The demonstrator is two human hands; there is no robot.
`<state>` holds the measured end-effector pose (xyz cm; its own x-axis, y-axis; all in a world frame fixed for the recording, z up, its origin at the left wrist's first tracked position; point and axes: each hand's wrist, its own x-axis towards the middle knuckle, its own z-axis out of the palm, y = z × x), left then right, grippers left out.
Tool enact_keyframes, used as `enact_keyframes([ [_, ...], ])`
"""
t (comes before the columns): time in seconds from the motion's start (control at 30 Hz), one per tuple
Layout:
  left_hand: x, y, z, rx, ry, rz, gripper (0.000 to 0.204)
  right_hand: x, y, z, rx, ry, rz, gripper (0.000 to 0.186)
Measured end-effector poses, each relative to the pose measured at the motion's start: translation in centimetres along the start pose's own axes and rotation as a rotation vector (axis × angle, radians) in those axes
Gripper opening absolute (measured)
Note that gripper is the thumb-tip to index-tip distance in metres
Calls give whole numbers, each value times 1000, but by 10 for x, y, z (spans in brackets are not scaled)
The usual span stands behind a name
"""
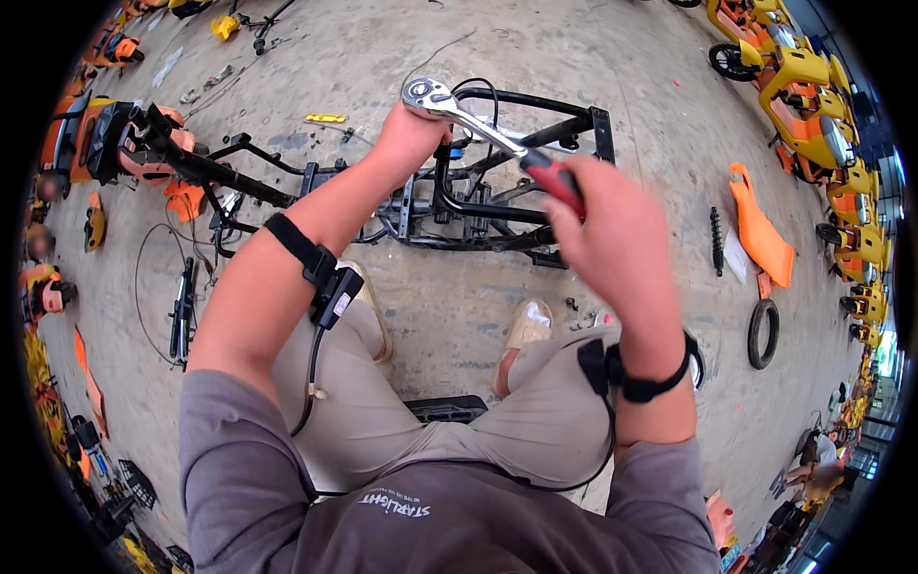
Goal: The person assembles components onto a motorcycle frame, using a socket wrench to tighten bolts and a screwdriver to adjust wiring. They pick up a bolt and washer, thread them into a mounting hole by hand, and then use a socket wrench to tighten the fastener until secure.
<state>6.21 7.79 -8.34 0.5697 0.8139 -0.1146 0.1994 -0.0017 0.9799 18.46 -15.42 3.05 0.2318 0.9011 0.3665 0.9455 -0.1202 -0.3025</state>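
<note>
A chrome ratchet wrench point(492, 129) with a red and black handle is held across the black tubular frame point(497, 210) on the floor before me. My right hand point(617, 225), slightly blurred, is closed round its handle. At the ratchet head, my left hand point(413, 139) is closed with the knuckles just below the head; most of its fingers are hidden. What sits under the ratchet head cannot be seen. A thin black cable point(478, 86) loops up beside the wrench. Below the left hand, a small blue part point(456, 153) shows on the frame.
A yellow tool point(325, 119) and small hardware lie beyond the frame. On the right floor are a black shock absorber point(716, 241), an orange panel point(762, 230) and a tyre point(762, 334). Yellow scooters point(808, 96) line the right side. Cables point(143, 277) and another shock-like part point(182, 308) lie left.
</note>
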Motion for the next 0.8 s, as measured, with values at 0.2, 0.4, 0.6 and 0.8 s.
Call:
enact_keyframes([
  [0.2,-2,-7,5,-5,109,63,25,-22,-48,9,-23,-126,21,36],
  [0.4,-5,8,3,-4,21,-23,19,8,21,4,13,26,67,29],
  [0.6,-2,7,3,-7,-5,-60,18,19,27,-5,116,-71,208,26],
  [0.8,-6,0,7,-20,80,69,25,-21,-45,4,20,-108,65,27],
])
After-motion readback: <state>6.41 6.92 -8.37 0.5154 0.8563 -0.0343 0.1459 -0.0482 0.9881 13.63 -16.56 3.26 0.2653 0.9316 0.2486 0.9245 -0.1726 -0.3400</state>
